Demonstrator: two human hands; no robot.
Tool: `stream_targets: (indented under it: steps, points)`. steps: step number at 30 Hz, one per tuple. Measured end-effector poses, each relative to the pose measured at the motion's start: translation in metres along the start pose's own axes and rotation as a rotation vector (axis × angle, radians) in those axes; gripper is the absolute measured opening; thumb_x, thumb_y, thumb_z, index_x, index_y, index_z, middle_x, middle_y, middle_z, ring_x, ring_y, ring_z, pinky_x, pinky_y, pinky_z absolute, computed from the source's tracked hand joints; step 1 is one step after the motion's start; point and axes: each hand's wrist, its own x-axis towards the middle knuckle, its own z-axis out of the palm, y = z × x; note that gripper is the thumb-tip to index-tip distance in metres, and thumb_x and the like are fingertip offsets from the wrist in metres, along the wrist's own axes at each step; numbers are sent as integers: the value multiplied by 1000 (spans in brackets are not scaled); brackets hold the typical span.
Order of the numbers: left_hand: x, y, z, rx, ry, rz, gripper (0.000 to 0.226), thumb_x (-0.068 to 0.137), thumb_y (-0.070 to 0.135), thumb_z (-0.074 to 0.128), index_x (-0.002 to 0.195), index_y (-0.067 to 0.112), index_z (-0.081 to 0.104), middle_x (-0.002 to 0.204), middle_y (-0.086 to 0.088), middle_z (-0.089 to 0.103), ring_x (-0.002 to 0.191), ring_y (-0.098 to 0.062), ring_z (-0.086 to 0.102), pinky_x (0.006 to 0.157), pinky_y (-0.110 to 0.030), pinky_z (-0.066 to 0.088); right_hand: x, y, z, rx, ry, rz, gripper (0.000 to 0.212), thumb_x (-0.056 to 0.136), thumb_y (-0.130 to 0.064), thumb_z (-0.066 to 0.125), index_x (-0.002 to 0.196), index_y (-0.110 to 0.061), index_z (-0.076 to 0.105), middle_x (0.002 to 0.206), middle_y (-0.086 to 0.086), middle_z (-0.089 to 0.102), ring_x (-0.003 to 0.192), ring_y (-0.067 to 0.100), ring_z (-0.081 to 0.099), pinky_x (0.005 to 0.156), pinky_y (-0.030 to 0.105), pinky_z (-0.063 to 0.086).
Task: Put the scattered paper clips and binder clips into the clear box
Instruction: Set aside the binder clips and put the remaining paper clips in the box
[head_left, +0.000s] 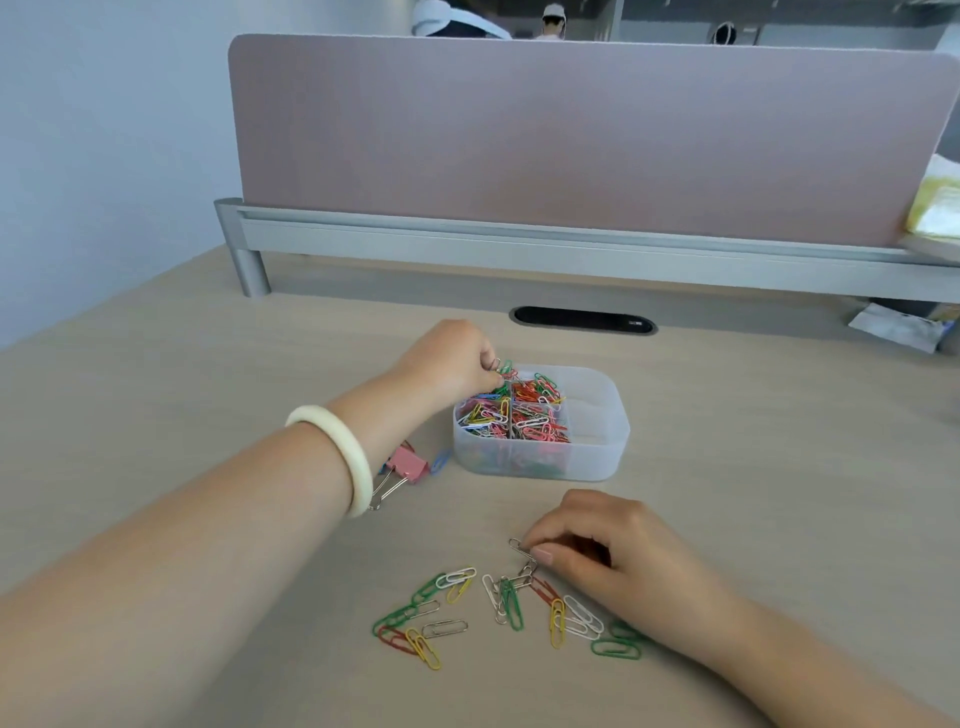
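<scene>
A clear box with dividers sits mid-desk, its left compartments full of coloured paper clips. My left hand hovers over the box's back left corner and pinches a small bunch of paper clips. My right hand rests on the desk in front of the box, fingers curled, pinching a silver paper clip. Several loose paper clips lie scattered on the desk near it. A pink binder clip lies left of the box, partly hidden by my left wrist.
A pink partition screen on a grey rail closes off the back of the desk. A black cable slot lies behind the box. Papers and packets sit at the far right.
</scene>
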Motion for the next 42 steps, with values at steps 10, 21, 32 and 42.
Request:
stream_targets:
  steps: [10,21,32,42]
  points:
    - [0,2,-3,21,10,-53,8,79,11,64,73,9,70,77,-12,73,66,-18,65,59,-23,43,0,6,2,15,4,-18,16,81,-37,56,90,-29,67,80,-16,60,78,3,56,68,10,41]
    - [-38,3,-27,-51,143,136,17,87,16,56,98,16,68,94,-2,72,82,-16,63,78,-28,47,-1,9,4,6,25,-25,13,82,-35,57,90,-32,67,77,-20,58,76,2,57,68,9,40]
    - [-80,-36,-34,209,-241,-113,39,94,26,15,116,20,47,111,-7,66,105,-27,48,82,-28,24,-1,5,5,20,38,12,12,87,-25,59,88,-31,69,96,-21,61,89,0,59,75,11,43]
    - [-85,-27,-25,74,-320,15,36,94,21,19,104,26,53,104,8,70,96,-4,52,100,-27,22,-2,1,4,33,53,28,14,88,-22,57,88,-28,69,98,-22,61,89,0,58,76,9,41]
